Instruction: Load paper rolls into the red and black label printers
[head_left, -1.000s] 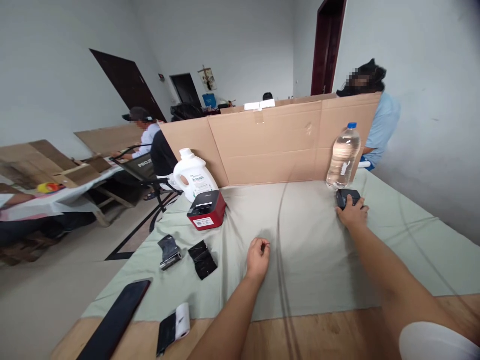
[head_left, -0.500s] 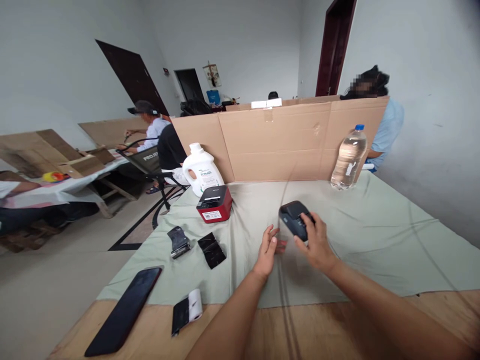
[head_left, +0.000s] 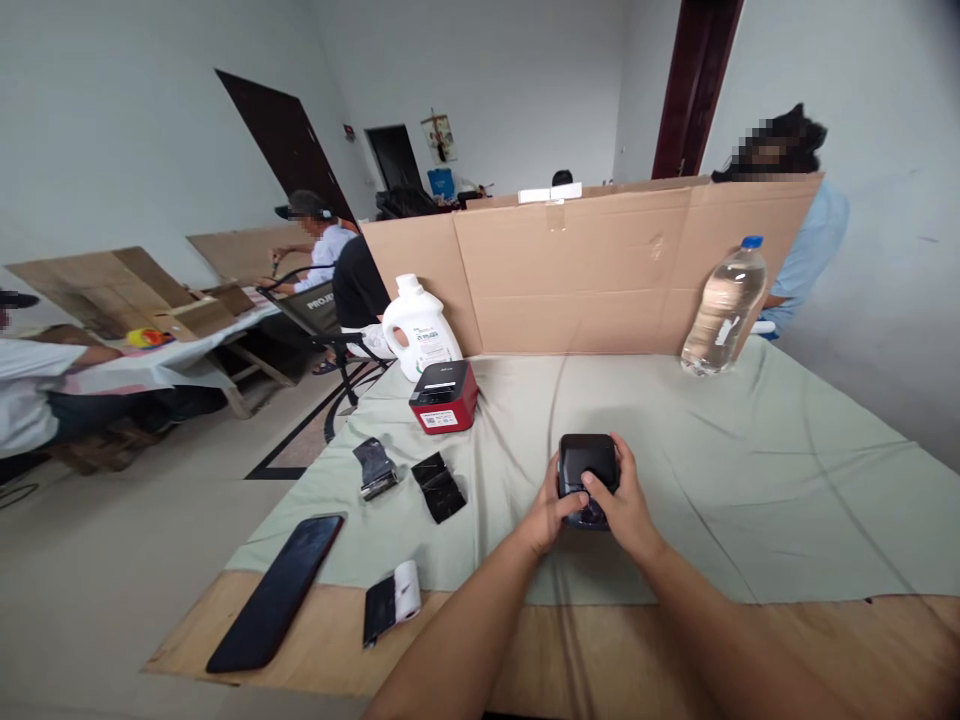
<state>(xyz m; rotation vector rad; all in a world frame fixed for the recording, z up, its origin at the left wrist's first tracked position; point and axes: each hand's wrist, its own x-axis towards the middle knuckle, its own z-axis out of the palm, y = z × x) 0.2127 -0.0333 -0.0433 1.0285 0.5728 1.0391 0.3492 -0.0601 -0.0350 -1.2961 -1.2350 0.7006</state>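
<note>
— Bare wood (head_left: pixel 630 655) forms the near edge of the table, with green cloth (head_left: pixel 757 430) over the rest; what lies nearest?

— Lower left, a long dark slab (head_left: pixel 277 595) lies across wood and cloth; to its right, a black-and-white roll (head_left: pixel 407 592) lies at the cloth's front edge

— And the hands?

— Left hand (head_left: pixel 547 515) and right hand (head_left: pixel 628 507) hold a black device (head_left: pixel 589 455) between them, over the middle of the cloth: fingers wrapped along its two sides, both thumbs on its upper face; whether its underside touches the cloth cannot be told

— What lies beyond, to the left?

— A creased black sheet (head_left: pixel 439 488) and, beside it, a dark strip with a shiny rolled end (head_left: pixel 375 470); farther back, a red-and-black box (head_left: pixel 444 400), with a white jug (head_left: pixel 424 335) just behind

— And at the far side?

— Clear bottle with a blue cap (head_left: pixel 724 310), right, before a cardboard panel (head_left: pixel 577 280)

— Beyond the panel?

— A person in light blue (head_left: pixel 817 235), right; a person in a dark cap (head_left: pixel 330 245), left; a dark door (head_left: pixel 289 145) in the pale wall behind
</note>
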